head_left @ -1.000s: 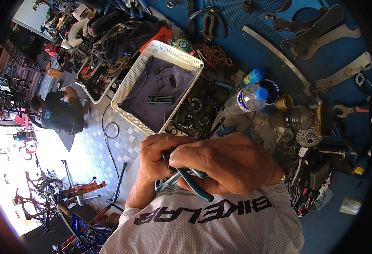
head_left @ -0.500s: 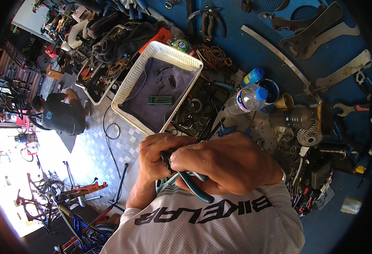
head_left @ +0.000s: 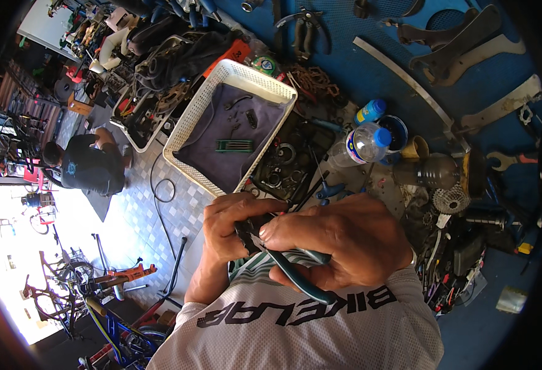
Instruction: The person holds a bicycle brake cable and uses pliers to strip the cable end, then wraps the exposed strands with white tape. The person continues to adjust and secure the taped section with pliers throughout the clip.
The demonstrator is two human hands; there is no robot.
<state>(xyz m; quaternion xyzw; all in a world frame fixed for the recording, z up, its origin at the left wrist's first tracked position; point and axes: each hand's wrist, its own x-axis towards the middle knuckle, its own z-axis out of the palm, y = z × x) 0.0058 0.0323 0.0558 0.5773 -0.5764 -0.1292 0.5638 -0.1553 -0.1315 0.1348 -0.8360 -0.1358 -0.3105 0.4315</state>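
Close to my chest, my right hand is wrapped round a pair of pliers with dark green handles. The handles stand apart, and the jaws point left toward my other hand. My left hand pinches a small black part, whose kind I cannot make out. The plier tips are at this part, but fingers cover the exact contact. Beyond my hands lies a cream plastic basket lined with a grey cloth. On the cloth are a green folding multi-tool and several small dark metal parts.
Right of the basket, a clear bottle with a blue cap stands by a small blue bottle. Blue-handled tools and loose parts crowd the bench. Tools hang on a blue board. At left, a person crouches near bicycles.
The plier handles have spread wider and shifted right and slightly down, with my right hand moving a little right. My left hand stays nearly in place with the black part.
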